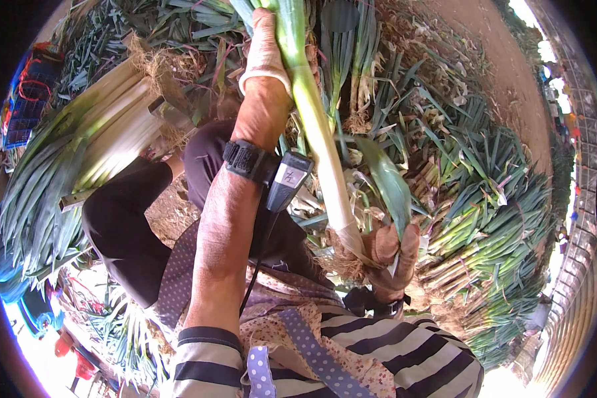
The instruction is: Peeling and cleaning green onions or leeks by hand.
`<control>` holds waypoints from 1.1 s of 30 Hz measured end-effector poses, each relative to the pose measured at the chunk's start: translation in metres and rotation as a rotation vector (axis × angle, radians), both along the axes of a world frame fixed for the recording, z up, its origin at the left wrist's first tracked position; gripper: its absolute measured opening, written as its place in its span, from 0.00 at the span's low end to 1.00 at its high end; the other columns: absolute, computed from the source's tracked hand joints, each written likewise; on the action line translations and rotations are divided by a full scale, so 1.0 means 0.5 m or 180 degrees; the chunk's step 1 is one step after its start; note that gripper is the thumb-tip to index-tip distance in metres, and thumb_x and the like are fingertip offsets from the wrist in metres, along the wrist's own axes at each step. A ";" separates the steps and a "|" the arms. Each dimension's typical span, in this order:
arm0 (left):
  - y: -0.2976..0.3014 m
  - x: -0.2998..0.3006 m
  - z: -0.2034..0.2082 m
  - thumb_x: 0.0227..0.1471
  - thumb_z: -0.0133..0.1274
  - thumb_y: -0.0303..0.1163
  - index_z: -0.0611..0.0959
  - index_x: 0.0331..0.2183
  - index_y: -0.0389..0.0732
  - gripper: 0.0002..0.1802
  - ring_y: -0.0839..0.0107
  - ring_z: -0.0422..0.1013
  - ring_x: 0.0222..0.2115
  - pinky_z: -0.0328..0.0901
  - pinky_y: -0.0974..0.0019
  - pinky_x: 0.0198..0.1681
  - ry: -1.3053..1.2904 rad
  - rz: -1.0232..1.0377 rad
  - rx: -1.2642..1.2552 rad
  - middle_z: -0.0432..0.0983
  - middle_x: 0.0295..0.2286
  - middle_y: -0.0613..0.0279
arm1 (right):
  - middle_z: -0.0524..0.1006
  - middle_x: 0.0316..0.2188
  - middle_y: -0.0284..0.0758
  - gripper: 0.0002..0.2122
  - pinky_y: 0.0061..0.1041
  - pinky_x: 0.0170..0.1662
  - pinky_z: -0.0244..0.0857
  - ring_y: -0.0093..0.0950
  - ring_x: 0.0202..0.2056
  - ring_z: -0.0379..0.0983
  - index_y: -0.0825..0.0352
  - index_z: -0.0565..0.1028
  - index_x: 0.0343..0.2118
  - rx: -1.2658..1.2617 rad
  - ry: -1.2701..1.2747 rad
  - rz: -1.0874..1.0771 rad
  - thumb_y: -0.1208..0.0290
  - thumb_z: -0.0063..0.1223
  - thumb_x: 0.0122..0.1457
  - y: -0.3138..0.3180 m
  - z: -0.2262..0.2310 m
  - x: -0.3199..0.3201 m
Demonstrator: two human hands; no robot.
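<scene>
My left hand [264, 50], in a pale glove, is closed round the green upper part of a long leek [322, 142]. The leek slants down to the right, its white shank and bushy roots pointing toward my body. Beside the root end, my right hand [393, 255] has its fingers closed on a loose outer leaf [388, 179] of the leek. The leaf's green blade stands up from the fingers, and a strip of pale skin stretches from the shank to this hand. The leaf tops above my left hand run out of view.
A stack of cleaned leeks [113, 126] lies at the left, roots away from me. Heaped unpeeled leeks [471, 259] fill the right side, with peeled scraps [424, 66] beyond. A blue crate [25, 99] stands far left. A wrist-strapped device [290, 179] with a cable sits on my left forearm.
</scene>
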State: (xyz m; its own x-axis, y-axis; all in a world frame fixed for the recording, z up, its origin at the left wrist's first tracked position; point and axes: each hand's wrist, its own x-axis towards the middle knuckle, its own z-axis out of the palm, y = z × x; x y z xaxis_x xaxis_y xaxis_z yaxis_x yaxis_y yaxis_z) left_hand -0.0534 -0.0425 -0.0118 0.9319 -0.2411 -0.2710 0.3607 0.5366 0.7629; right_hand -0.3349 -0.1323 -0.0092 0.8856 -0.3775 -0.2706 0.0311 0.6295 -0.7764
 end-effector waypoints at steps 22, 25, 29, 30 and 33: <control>-0.071 -0.020 -0.015 0.43 0.57 0.61 0.72 0.38 0.47 0.30 0.72 0.62 0.12 0.61 0.67 0.14 0.0332 -0.0406 -0.1135 0.62 0.14 0.68 | 0.72 0.27 0.32 0.14 0.17 0.15 0.53 0.18 0.15 0.61 0.63 0.75 0.38 -0.2862 -0.0851 -0.1295 0.58 0.43 0.62 -0.146 -0.098 0.313; -0.067 0.002 -0.008 0.46 0.54 0.59 0.71 0.28 0.47 0.24 0.72 0.58 0.10 0.58 0.67 0.13 0.0623 -0.0141 -0.1222 0.60 0.12 0.69 | 0.67 0.16 0.27 0.15 0.19 0.16 0.53 0.17 0.12 0.57 0.60 0.72 0.29 -0.0971 -0.1691 0.0236 0.56 0.37 0.65 -0.107 -0.047 0.283; -0.042 0.048 -0.019 0.47 0.53 0.58 0.69 0.28 0.49 0.23 0.74 0.57 0.11 0.56 0.67 0.13 0.0596 -0.0134 -0.1959 0.59 0.12 0.69 | 0.52 0.09 0.22 0.22 0.20 0.14 0.45 0.16 0.10 0.47 0.58 0.60 0.18 -0.0042 -0.1471 0.0370 0.49 0.29 0.65 -0.042 0.040 0.159; -0.037 0.036 -0.020 0.49 0.51 0.57 0.69 0.28 0.49 0.22 0.74 0.58 0.11 0.56 0.67 0.13 0.0773 -0.0237 -0.1870 0.59 0.12 0.70 | 0.52 0.08 0.22 0.22 0.21 0.14 0.44 0.16 0.10 0.44 0.58 0.58 0.16 -0.0195 -0.1010 0.0048 0.50 0.30 0.65 -0.023 0.044 0.129; -0.038 0.038 -0.018 0.50 0.49 0.55 0.70 0.27 0.48 0.20 0.71 0.59 0.11 0.58 0.66 0.14 0.0928 -0.0087 -0.1369 0.62 0.13 0.68 | 0.59 0.11 0.25 0.19 0.21 0.15 0.44 0.19 0.12 0.53 0.60 0.65 0.22 0.0661 -0.0747 0.0213 0.53 0.36 0.64 -0.015 0.057 0.011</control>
State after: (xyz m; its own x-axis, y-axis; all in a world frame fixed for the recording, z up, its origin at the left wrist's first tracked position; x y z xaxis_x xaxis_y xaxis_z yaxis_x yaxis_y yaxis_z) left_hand -0.0344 -0.0615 -0.0209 0.8242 -0.4111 -0.3895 0.5437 0.7669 0.3411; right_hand -0.3291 -0.1399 0.0191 0.9539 -0.2745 -0.1213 0.1474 0.7806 -0.6075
